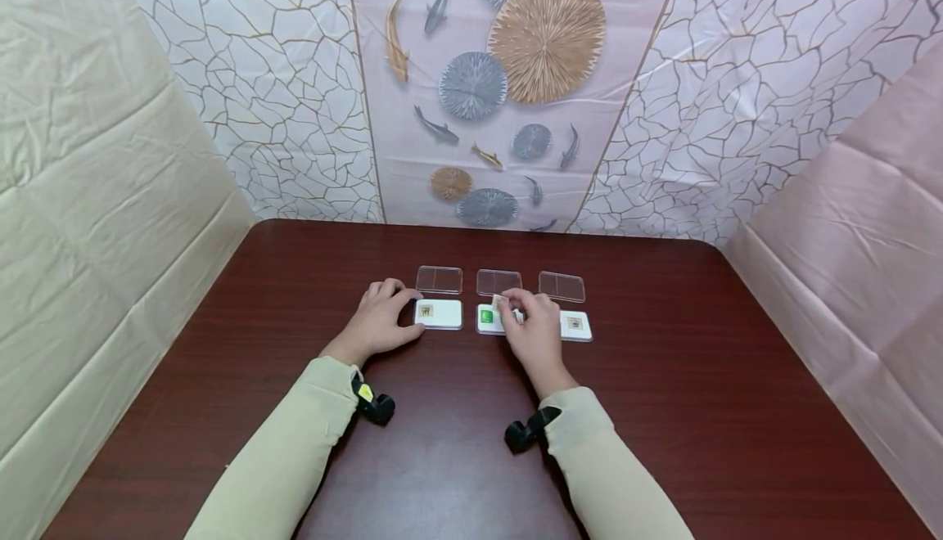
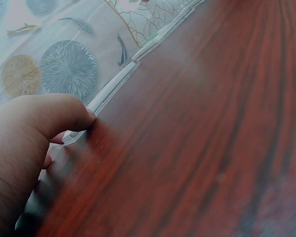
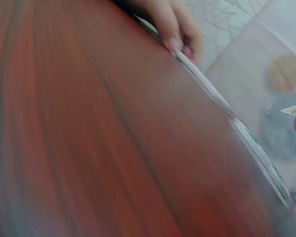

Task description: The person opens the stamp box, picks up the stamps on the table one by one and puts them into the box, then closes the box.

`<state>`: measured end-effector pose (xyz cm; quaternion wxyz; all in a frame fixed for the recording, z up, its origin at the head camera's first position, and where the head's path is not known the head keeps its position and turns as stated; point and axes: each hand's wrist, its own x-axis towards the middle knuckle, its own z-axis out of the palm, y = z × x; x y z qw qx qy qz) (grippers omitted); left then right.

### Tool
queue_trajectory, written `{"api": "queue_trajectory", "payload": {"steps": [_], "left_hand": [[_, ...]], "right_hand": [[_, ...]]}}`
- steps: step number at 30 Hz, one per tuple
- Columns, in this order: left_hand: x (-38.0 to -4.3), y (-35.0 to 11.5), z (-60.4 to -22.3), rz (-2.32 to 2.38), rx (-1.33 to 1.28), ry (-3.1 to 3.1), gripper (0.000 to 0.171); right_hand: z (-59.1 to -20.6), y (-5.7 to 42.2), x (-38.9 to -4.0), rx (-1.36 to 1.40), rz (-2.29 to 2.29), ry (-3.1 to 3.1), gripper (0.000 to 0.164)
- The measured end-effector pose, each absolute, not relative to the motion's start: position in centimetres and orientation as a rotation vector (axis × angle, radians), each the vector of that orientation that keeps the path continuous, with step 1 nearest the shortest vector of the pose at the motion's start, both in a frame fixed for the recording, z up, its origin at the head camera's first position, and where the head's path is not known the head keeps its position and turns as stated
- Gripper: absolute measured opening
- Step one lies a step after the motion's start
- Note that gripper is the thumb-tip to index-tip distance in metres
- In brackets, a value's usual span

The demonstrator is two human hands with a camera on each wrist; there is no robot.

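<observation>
My left hand (image 1: 379, 317) grips the left end of a flat white case (image 1: 445, 314), with the thumb at its near edge and a finger at its far edge. A small brown stamp-like piece (image 1: 426, 311) lies in that case. Over the middle white case (image 1: 482, 329), my right hand (image 1: 532, 329) pinches a small pale stamp-like piece (image 3: 291, 110) between thumb and fingers. A green piece (image 1: 487, 317) shows in the middle case, whose right part the hand hides. The right white case (image 1: 582, 330), partly behind that hand, holds a small greyish piece (image 1: 575, 324).
Three clear plastic lids, left (image 1: 439, 280), middle (image 1: 498, 281) and right (image 1: 562, 286), lie in a row behind the cases. All rest on a dark red wooden table (image 1: 442, 458). Patterned cloth (image 1: 471, 196) hangs along its far edge, with plain cloth at both sides.
</observation>
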<state>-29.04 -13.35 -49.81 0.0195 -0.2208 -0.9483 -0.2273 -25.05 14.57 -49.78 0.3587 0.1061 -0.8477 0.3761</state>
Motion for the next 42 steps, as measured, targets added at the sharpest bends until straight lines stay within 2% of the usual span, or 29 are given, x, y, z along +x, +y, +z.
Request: {"api": "queue_trajectory", "payload": {"steps": [20, 33, 42], "left_hand": [[-28.9, -13.3, -49.7, -0.715, -0.674, -2.915, 0.055], [-28.8, -13.2, -49.5, -0.724, -0.694, -2.909, 0.055], [-28.9, -13.3, -49.7, -0.71, -0.688, -2.916, 0.054]], "right_hand": [[-49.4, 7.6, -25.7, 0.19, 0.769, -2.548, 0.011], [-49.8, 7.2, -26.6, 0.233, 0.482, -2.61, 0.014], [-49.7, 7.3, -26.4, 0.249, 0.473, -2.585, 0.011]]}}
